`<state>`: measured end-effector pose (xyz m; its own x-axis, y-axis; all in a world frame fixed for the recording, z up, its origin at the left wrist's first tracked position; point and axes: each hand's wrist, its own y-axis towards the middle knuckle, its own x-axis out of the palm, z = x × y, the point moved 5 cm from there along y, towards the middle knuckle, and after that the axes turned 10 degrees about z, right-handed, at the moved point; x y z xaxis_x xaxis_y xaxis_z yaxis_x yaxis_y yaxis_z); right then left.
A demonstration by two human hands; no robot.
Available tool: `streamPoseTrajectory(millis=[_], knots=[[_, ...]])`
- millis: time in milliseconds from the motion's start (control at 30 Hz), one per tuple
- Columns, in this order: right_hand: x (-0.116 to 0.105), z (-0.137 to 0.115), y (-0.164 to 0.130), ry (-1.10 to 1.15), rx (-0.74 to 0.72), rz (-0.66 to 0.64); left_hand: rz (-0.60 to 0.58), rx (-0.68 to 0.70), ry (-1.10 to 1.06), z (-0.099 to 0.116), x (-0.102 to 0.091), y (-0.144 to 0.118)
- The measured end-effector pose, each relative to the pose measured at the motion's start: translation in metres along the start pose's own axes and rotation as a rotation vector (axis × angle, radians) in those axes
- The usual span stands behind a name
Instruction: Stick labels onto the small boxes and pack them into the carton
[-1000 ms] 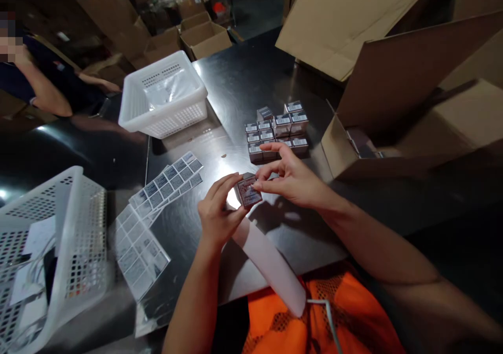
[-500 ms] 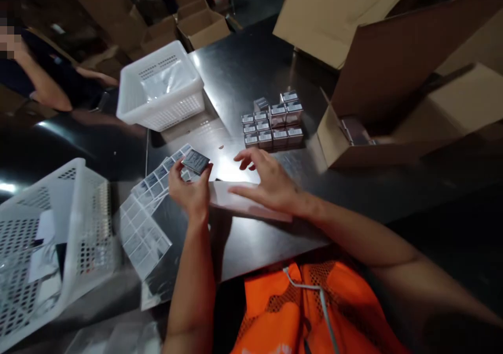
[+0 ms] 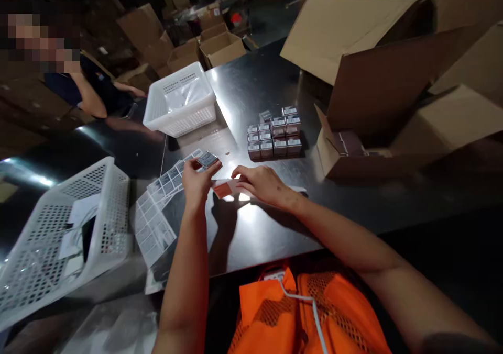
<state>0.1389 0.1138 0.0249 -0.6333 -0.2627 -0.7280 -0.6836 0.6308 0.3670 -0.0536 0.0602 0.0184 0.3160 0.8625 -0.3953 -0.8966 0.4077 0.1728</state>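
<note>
My left hand [image 3: 195,182] is closed round a small dark box [image 3: 207,159], its printed face turned up. My right hand [image 3: 263,184] is just to the right of it, fingers curled and thumb drawn in on a pale strip [image 3: 232,185]. An orange-brown patch [image 3: 222,190] shows at the strip's left end, and most of its length is hidden under my right hand. Left of my left hand lie overlapping sheets of labels [image 3: 172,178], some dark-printed. Beyond my right hand stand stacked small boxes [image 3: 274,145] with barcode labels on their upper faces.
A white perforated basket [image 3: 118,186] stands at the left, and another white basket [image 3: 192,118] farther back holds clear plastic. At the right, an open carton [image 3: 334,163] has boxes inside. A co-worker [image 3: 92,95] sits at the far left. Metal tabletop [image 3: 251,239] lies before me.
My right hand has come down from open, spread fingers to a curled grip on the strip. The strip now shows its orange-brown patch. My left hand still holds the small box; the view has shifted.
</note>
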Motion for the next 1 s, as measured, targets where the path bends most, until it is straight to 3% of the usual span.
streamPoseTrajectory(millis=[233, 400, 500, 633, 733, 867, 1000], knots=[[-0.002, 0.000, 0.002, 0.341, -0.051, 0.101, 0.049, 0.046, 0.064, 0.011, 0.008, -0.009], [0.000, 0.000, 0.002, 0.280, 0.012, 0.099, 0.069, 0.052, -0.001, 0.011, 0.009, -0.014], [-0.003, -0.001, 0.000, 0.199, 0.046, 0.080, 0.085, 0.044, -0.075, 0.009, 0.003, -0.014], [-0.003, -0.004, -0.003, 0.181, 0.103, 0.060, -0.004, 0.036, -0.308, 0.001, 0.009, -0.020], [0.000, -0.006, -0.004, 0.240, 0.098, 0.090, 0.060, 0.088, -0.485, -0.008, 0.016, -0.025], [-0.007, -0.010, -0.002, 0.435, -0.032, 0.208, 0.109, 0.116, -0.568, -0.018, 0.020, -0.022], [-0.030, 0.006, 0.003, 0.870, 0.134, 0.350, -0.012, 0.146, -0.644, -0.019, 0.016, -0.015]])
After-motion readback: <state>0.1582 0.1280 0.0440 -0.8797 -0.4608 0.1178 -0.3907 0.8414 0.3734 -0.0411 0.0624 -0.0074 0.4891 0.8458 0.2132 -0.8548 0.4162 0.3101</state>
